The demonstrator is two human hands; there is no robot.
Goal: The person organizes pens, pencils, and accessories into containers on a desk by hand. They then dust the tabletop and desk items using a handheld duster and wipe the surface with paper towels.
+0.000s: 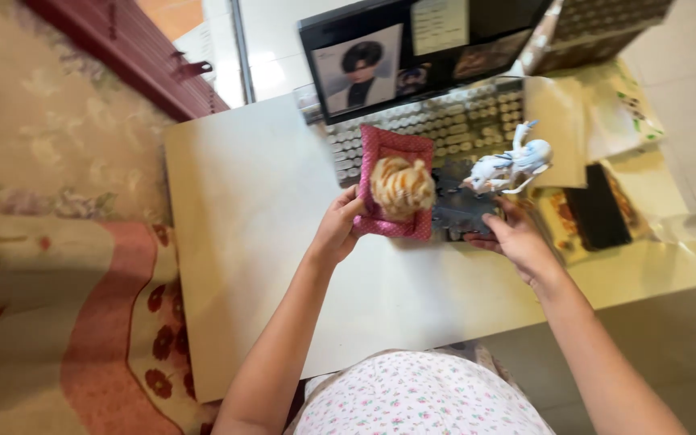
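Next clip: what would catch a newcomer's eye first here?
Mid-table, the left hand holds a pink dotted cushion with an orange striped toy cat curled on it. Beside it, the right hand grips the dark base of a white and blue figurine. Behind them lies a round-keyed keyboard.

The pink dotted cushion looks like soft matt cloth, and the orange striped cat lying on it seems fuzzy, plush-like. The white-and-blue figurine reads as smooth glossy plastic, on a dark matt base. The table is a smooth cream laminate with a slight sheen. The keyboard keys look shiny.
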